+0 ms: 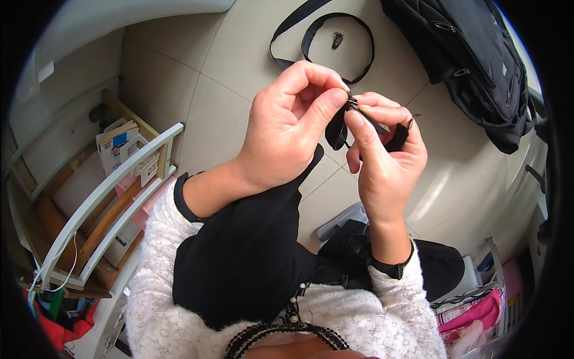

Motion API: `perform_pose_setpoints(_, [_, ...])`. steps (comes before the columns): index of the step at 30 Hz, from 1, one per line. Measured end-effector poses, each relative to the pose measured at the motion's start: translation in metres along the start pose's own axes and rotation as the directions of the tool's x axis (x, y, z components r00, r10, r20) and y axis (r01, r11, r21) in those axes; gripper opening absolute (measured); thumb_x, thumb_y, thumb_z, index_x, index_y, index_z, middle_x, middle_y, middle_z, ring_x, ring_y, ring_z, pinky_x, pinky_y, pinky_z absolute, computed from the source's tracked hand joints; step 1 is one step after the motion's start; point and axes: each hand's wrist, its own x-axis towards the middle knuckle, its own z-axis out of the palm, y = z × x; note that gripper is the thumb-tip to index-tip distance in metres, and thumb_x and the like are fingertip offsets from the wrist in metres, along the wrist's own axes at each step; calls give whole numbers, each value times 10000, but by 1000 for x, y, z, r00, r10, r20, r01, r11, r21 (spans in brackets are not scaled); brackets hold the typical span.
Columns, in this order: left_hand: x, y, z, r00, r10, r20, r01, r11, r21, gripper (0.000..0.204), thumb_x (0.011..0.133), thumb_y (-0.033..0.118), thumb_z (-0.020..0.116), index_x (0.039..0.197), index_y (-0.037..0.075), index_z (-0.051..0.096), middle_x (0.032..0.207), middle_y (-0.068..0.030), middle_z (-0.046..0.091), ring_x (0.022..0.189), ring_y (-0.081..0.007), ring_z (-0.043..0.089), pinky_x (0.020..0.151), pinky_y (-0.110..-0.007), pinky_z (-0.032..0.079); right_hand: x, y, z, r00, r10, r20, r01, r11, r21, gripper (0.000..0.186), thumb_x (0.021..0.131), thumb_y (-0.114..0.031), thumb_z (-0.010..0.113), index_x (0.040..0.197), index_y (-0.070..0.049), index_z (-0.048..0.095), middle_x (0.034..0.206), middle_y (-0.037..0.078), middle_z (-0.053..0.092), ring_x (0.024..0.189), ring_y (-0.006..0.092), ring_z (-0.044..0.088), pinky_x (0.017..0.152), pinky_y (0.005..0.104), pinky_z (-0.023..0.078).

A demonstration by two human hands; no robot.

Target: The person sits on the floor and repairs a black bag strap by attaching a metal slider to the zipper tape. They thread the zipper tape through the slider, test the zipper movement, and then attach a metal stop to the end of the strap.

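Observation:
Both hands are raised above my lap, close together at the middle of the view. My left hand [284,122] pinches a dark fitting at the end of a black strap [336,133] between thumb and forefinger. Against that same spot presses the thumb of my right hand [385,152], its other fingers curled round a black strip with a small metal hook at its end. Fingertips partly hide the fitting. Beyond the hands a black webbing strap [369,37] lies looped on the floor; whether it joins the held piece is hidden. Beside it lies a small dark metal clip [338,40].
A black backpack [457,57] with zips lies on the tiled floor [239,66] at upper right. To the left stands a white-railed wooden rack [113,185] with books and a cable. A basket with pink cloth [472,317] sits at lower right.

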Motion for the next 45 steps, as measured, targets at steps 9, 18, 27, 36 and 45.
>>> perform_pose_setpoints(9, [-1, -2, -2, 996, -94, -5, 93, 988, -123, 110, 1035, 98, 629, 1086, 2, 612, 954, -15, 658, 887, -65, 611, 804, -229, 514, 3, 3, 0, 998, -49, 29, 49, 999, -13, 163, 869, 93, 761, 995, 32, 679, 1091, 117, 675, 929, 128, 669, 708, 198, 544])
perform_pose_setpoints(18, [1, -3, -2, 980, -197, 22, 197, 951, -238, 122, 1037, 113, 627, 1100, 9, 613, 976, -20, 657, 886, -72, 601, 798, -241, 508, 1, 1, -3, 1000, -24, 6, 24, 999, -44, 170, 862, 81, 776, 997, 29, 687, 1083, 106, 682, 847, 75, 642, 644, 173, 507])
perform_pose_setpoints(27, [2, -1, -5, 984, -172, 33, 175, 976, -131, 127, 1045, 141, 625, 1087, 22, 610, 944, -10, 654, 825, -62, 591, 710, -222, 493, 2, 3, -4, 998, -55, 4, 55, 992, -116, 159, 859, 69, 783, 983, 11, 700, 1055, 84, 692, 713, 11, 561, 549, 141, 396])
perform_pose_setpoints(36, [3, -1, -9, 973, -177, 147, 203, 963, -180, 197, 1014, 74, 633, 1193, -9, 636, 1049, -53, 698, 986, -113, 658, 893, -265, 530, 5, 0, -4, 994, -108, 13, 108, 988, -110, 147, 882, 77, 763, 1003, 31, 692, 1064, 62, 653, 755, 25, 585, 573, 148, 422])
perform_pose_setpoints(45, [9, -6, -22, 892, -318, 320, 446, 728, -520, 240, 1037, 86, 597, 1256, -10, 616, 1116, -108, 696, 1016, -188, 664, 908, -323, 528, -2, -16, -11, 995, 53, 89, -45, 995, -89, 443, 1084, -375, 481, 1220, 26, 610, 764, -15, 495, 542, 23, 294, 447, 192, 259])
